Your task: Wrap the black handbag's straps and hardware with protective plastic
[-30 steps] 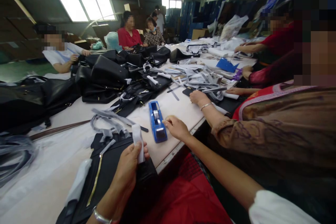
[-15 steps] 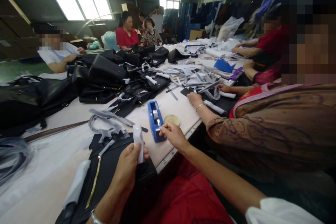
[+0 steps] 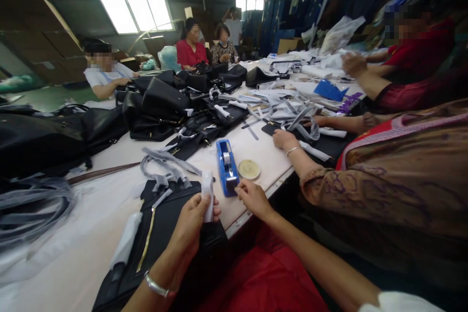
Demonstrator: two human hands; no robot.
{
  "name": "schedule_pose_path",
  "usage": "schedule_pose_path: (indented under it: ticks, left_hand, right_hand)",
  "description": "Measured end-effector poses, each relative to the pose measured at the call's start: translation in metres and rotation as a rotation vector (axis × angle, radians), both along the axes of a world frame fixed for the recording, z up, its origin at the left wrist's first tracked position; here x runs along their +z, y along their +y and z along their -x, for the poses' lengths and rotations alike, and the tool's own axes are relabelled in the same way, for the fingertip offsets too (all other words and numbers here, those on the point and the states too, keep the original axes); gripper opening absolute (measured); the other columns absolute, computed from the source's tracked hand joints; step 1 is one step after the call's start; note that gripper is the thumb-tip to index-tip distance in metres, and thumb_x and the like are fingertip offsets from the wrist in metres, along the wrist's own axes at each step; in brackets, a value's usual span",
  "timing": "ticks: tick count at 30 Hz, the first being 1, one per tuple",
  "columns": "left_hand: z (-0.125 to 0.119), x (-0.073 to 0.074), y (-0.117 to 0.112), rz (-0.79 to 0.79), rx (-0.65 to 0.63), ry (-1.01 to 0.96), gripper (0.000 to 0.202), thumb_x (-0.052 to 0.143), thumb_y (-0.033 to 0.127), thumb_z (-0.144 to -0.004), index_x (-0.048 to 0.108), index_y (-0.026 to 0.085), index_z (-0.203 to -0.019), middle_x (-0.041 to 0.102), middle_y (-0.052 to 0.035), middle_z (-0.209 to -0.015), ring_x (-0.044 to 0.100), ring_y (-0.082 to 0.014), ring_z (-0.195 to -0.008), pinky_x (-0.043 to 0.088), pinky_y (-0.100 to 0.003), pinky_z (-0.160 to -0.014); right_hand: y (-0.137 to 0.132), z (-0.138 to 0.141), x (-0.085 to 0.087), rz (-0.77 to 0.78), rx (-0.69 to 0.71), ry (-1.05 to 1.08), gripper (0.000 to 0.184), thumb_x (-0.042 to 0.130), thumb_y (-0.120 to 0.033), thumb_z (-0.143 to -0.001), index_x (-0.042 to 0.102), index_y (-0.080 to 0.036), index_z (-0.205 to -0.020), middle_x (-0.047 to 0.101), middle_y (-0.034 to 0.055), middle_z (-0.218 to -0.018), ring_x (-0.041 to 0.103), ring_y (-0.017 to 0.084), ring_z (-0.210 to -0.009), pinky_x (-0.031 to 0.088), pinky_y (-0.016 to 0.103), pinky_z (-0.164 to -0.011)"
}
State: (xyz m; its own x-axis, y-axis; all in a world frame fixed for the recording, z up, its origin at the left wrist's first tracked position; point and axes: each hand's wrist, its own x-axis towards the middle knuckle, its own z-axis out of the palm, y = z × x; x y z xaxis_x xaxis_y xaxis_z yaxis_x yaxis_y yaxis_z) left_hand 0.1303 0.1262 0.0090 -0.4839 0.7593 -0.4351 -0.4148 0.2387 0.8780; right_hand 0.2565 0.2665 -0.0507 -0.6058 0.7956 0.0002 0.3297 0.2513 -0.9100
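Left hand [image 3: 192, 222] clamps a white strip [image 3: 207, 195] above the black bag [image 3: 161, 239]. Right hand [image 3: 252, 197], fingers curled, touches the blue tape dispenser [image 3: 226, 168]; its grip cannot be determined. Round dish [image 3: 249, 169] sits just beside the dispenser.

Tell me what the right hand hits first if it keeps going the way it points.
The blue tape dispenser. The right hand points at its near end, almost touching; contact is unclear. The left hand, gripping a white strip, lies off that line.
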Motion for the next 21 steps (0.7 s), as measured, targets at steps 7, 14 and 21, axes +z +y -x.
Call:
schedule_pose_path:
  ticks: [7, 14, 21]
  left_hand:
    - [-0.003, -0.002, 0.003, -0.039, -0.031, 0.176, 0.033, 0.065, 0.045, -0.076, 0.057, 0.013, -0.078, 0.059, -0.0013, -0.066, 0.050, -0.0088, -0.052, 0.041, -0.020, -0.049]
    - [-0.006, 0.008, 0.003, -0.059, -0.151, 0.203, 0.017, 0.058, 0.030, -0.076, 0.059, 0.015, -0.084, 0.059, -0.0011, -0.068, 0.051, -0.0111, -0.055, 0.040, -0.022, -0.051]
    - [-0.005, 0.012, 0.005, 0.006, -0.223, 0.347, 0.024, 0.053, 0.041, -0.083, 0.053, 0.017, -0.081, 0.059, -0.0018, -0.067, 0.055, -0.0137, -0.055, 0.045, -0.024, -0.051]
  right_hand:
    - [-0.017, 0.005, 0.052, 0.056, 0.504, 0.306, 0.016, 0.051, -0.029, -0.091, 0.062, -0.017, -0.093, 0.059, 0.0004, -0.074, 0.054, 0.012, -0.067, 0.044, 0.022, -0.064]
    - [-0.002, 0.018, 0.053, -0.287, 0.644, 0.120, 0.037, 0.047, -0.008, -0.085, 0.058, -0.023, -0.118, 0.064, 0.0000, -0.082, 0.060, 0.013, -0.075, 0.043, 0.023, -0.073]
    - [-0.001, 0.021, 0.058, -0.038, 0.602, 0.131, 0.049, 0.054, -0.012, -0.083, 0.042, -0.022, -0.129, 0.056, -0.0057, -0.063, 0.055, 0.011, -0.058, 0.041, 0.021, -0.059]
